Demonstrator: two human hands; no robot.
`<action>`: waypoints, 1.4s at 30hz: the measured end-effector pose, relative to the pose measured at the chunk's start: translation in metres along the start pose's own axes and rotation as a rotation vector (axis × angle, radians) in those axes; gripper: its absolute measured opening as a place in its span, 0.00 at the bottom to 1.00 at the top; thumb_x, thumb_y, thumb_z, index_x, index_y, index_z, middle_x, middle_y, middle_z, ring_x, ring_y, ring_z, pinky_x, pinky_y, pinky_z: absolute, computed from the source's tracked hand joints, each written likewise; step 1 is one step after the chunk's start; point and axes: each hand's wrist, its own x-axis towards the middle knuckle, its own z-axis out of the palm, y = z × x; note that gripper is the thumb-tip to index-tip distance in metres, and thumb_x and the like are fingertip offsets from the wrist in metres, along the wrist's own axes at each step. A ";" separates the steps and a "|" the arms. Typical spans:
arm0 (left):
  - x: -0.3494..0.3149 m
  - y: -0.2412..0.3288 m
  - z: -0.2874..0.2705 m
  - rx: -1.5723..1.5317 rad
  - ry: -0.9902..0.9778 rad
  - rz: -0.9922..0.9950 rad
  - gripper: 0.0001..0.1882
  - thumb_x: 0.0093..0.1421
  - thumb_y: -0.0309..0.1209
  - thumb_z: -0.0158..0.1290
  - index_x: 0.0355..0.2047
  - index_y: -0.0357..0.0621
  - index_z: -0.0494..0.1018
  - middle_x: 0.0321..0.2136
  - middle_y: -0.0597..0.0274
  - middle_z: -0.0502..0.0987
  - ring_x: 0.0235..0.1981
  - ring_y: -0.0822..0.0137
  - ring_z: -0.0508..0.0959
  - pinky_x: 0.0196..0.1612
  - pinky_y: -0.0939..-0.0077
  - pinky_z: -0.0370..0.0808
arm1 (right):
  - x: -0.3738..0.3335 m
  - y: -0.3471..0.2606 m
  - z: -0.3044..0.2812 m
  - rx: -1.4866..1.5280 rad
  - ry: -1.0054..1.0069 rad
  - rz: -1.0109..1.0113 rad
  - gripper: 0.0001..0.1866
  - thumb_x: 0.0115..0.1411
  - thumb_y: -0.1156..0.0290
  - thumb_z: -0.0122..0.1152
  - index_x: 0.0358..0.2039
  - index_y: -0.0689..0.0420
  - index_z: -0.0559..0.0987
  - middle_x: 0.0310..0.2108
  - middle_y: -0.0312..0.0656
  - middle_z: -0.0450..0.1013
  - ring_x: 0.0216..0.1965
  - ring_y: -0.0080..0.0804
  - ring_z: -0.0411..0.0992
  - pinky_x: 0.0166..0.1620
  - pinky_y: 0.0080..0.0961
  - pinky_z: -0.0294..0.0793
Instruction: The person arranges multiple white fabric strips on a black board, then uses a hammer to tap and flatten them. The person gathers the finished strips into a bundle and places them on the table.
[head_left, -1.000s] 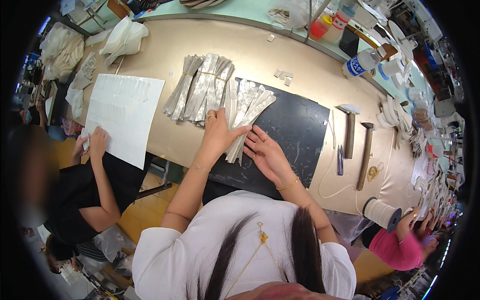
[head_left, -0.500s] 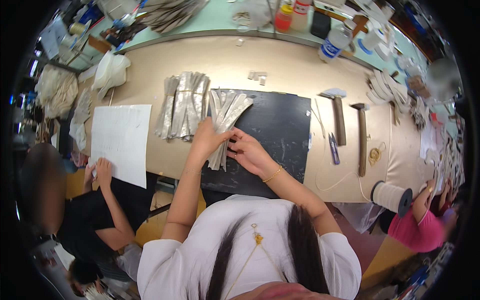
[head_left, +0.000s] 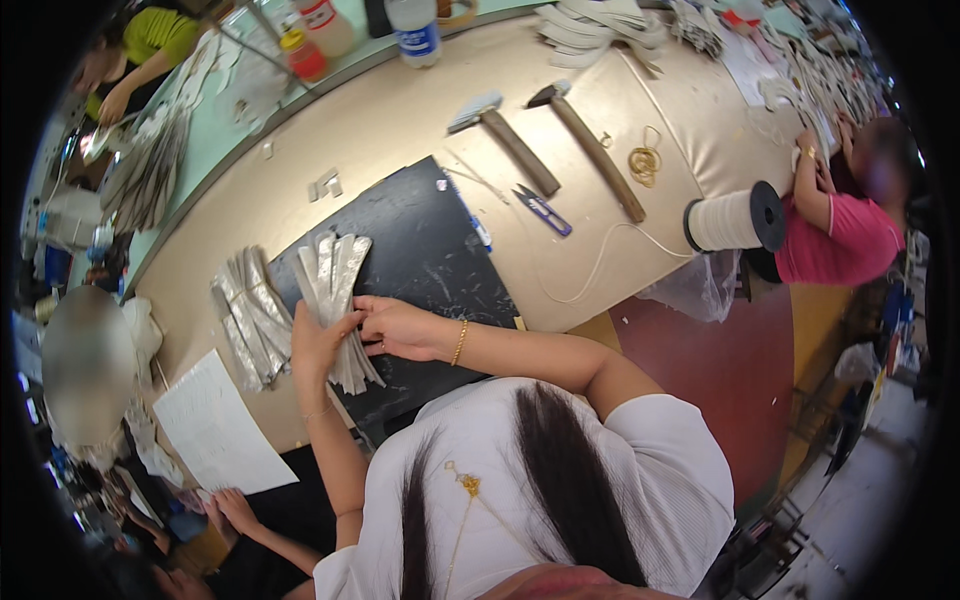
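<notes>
A loose bundle of flat silvery strips (head_left: 338, 268) is fanned out at its far end, over the left part of a black cutting mat (head_left: 430, 265). My left hand (head_left: 316, 345) wraps round the bundle's left side, thumb across the strips. From the right, my right hand (head_left: 402, 329) pinches the same bundle with bent fingers; its fingertips are partly hidden by the strips. Just left of my left hand lie more silvery strips (head_left: 250, 310), gathered in tied bundles.
Two hammers (head_left: 525, 155) (head_left: 597, 160), purple snips (head_left: 543, 212), gold cord (head_left: 645, 165) and a spool of white cord (head_left: 725, 222) lie to the right. A white sheet (head_left: 232, 425) is at the left. Co-workers sit at left and right; bottles (head_left: 413, 35) stand at the back.
My view has swung toward the right, so the table appears turned and the right side shows more. Both hands keep hold of the strips, with little change in grip.
</notes>
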 end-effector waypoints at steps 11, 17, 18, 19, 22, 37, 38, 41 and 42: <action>-0.003 -0.025 0.023 -1.263 -0.215 -0.264 0.30 0.53 0.27 0.57 0.56 0.37 0.64 0.45 0.51 0.75 0.44 0.59 0.79 0.48 0.66 0.77 | -0.048 -0.058 0.043 -1.630 0.223 -0.456 0.18 0.58 0.68 0.58 0.48 0.61 0.77 0.37 0.49 0.75 0.39 0.51 0.76 0.43 0.40 0.76; -0.019 0.009 0.038 -1.544 -0.447 -0.110 0.37 0.56 0.36 0.54 0.63 0.36 0.56 0.35 0.57 0.69 0.28 0.66 0.70 0.32 0.70 0.70 | -0.102 -0.150 -0.028 -1.361 0.798 -0.680 0.17 0.58 0.60 0.61 0.45 0.54 0.81 0.36 0.41 0.80 0.36 0.42 0.77 0.44 0.35 0.76; -0.019 0.008 0.038 -1.577 -0.491 -0.089 0.36 0.58 0.37 0.52 0.64 0.37 0.55 0.35 0.58 0.69 0.29 0.67 0.70 0.34 0.71 0.70 | -0.115 -0.169 -0.065 -1.288 0.974 -0.784 0.17 0.58 0.60 0.62 0.46 0.54 0.80 0.35 0.41 0.79 0.39 0.41 0.77 0.45 0.34 0.75; -0.020 0.004 0.039 -1.615 -0.532 -0.067 0.35 0.60 0.37 0.51 0.64 0.38 0.54 0.36 0.59 0.68 0.30 0.68 0.69 0.35 0.71 0.70 | -0.138 -0.190 -0.082 -1.469 1.209 -0.812 0.14 0.61 0.72 0.58 0.47 0.54 0.80 0.36 0.46 0.80 0.35 0.38 0.78 0.40 0.31 0.76; -0.022 -0.002 0.044 -1.681 -0.523 -0.092 0.35 0.62 0.37 0.53 0.65 0.38 0.53 0.36 0.60 0.67 0.30 0.68 0.70 0.35 0.71 0.70 | -0.198 -0.231 -0.163 -1.378 1.776 -0.761 0.14 0.60 0.62 0.61 0.43 0.55 0.81 0.43 0.47 0.75 0.43 0.43 0.76 0.46 0.38 0.75; -0.020 0.004 0.046 -1.779 -0.606 -0.085 0.28 0.59 0.26 0.56 0.59 0.42 0.61 0.34 0.63 0.69 0.31 0.70 0.71 0.37 0.71 0.72 | -0.243 -0.251 -0.213 -0.968 1.894 -0.678 0.15 0.58 0.61 0.64 0.33 0.62 0.79 0.32 0.47 0.78 0.35 0.43 0.77 0.43 0.36 0.76; -0.020 0.004 0.046 -1.770 -0.613 -0.072 0.29 0.58 0.26 0.57 0.59 0.42 0.61 0.34 0.62 0.69 0.31 0.70 0.71 0.38 0.71 0.72 | -0.241 -0.253 -0.206 -0.900 1.810 -0.802 0.14 0.57 0.63 0.64 0.31 0.62 0.78 0.31 0.46 0.78 0.33 0.42 0.77 0.42 0.35 0.76; -0.020 0.007 0.052 -1.734 -0.562 -0.061 0.29 0.56 0.24 0.58 0.58 0.43 0.61 0.34 0.62 0.69 0.31 0.69 0.71 0.38 0.71 0.72 | -0.247 -0.259 -0.212 -0.801 1.586 -1.106 0.09 0.59 0.69 0.61 0.35 0.61 0.73 0.30 0.42 0.79 0.32 0.29 0.77 0.39 0.24 0.75; -0.019 0.006 0.054 -1.729 -0.547 -0.053 0.29 0.56 0.24 0.58 0.58 0.42 0.62 0.34 0.62 0.69 0.31 0.69 0.71 0.37 0.71 0.72 | -0.247 -0.261 -0.212 -0.801 1.521 -1.174 0.09 0.60 0.71 0.60 0.38 0.61 0.73 0.30 0.41 0.79 0.32 0.26 0.77 0.39 0.21 0.75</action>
